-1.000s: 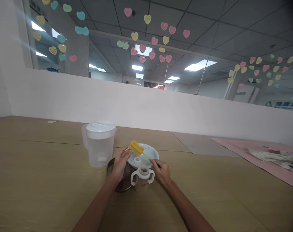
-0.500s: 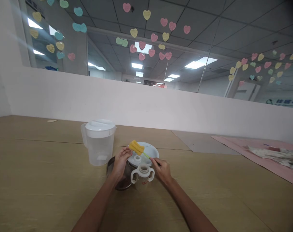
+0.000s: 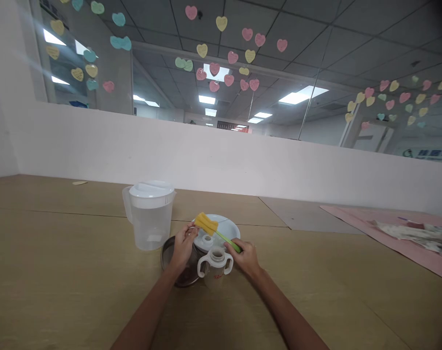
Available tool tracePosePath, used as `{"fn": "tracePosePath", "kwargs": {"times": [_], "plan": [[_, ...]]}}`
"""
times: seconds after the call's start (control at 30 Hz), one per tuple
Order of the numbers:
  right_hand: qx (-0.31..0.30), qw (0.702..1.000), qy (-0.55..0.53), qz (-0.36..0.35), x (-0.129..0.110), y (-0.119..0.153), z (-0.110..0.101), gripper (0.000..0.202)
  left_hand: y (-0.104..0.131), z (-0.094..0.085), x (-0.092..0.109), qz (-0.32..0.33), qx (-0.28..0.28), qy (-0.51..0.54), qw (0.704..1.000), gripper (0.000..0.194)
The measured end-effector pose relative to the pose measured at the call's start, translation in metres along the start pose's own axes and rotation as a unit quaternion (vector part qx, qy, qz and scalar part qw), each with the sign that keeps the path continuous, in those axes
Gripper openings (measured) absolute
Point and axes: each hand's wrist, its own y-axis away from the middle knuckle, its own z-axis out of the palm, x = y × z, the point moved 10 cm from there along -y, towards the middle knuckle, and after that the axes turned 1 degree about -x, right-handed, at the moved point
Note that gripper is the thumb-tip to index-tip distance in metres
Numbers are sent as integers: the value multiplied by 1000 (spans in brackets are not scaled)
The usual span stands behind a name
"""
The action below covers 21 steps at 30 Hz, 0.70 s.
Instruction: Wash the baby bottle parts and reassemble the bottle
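Note:
A bottle brush with a yellow sponge head [image 3: 206,223] and a green handle slants across the middle of the view. My right hand [image 3: 246,255] is closed round the handle. At the sponge's left end, the fingers of my left hand [image 3: 183,248] are pinched against it. Just below the brush, a clear baby bottle [image 3: 217,265] with two white side handles stands upright, its mouth uncovered. Behind the bottle is a white bottle top [image 3: 207,240]. A dark round dish [image 3: 186,277] lies partly hidden under my left hand, and a white plate [image 3: 228,228] sits beyond the brush.
A translucent lidded pitcher [image 3: 151,221] stands left of the dish. Pink cloth or paper [image 3: 352,221] with crumpled items on it covers the right side of the table [image 3: 78,272]. Behind runs a white low wall [image 3: 221,163] beneath glass with heart-shaped notes.
My right hand's grip has shifted slightly, so more of the green handle shows. The sponge head and my left hand have barely moved.

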Motion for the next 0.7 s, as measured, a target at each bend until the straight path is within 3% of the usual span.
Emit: {"fn": "tracePosePath", "kwargs": {"times": [0.17, 0.33, 0.7], "plan": [[13, 998, 57, -39, -6, 2, 0, 41, 0, 2, -2, -12, -12, -18, 1000, 24], [56, 992, 72, -89, -16, 4, -8, 38, -5, -7, 0, 12, 20, -8, 1000, 29], [25, 988, 100, -113, -16, 2, -4, 36, -14, -7, -26, -63, 6, 110, 992, 29]]}}
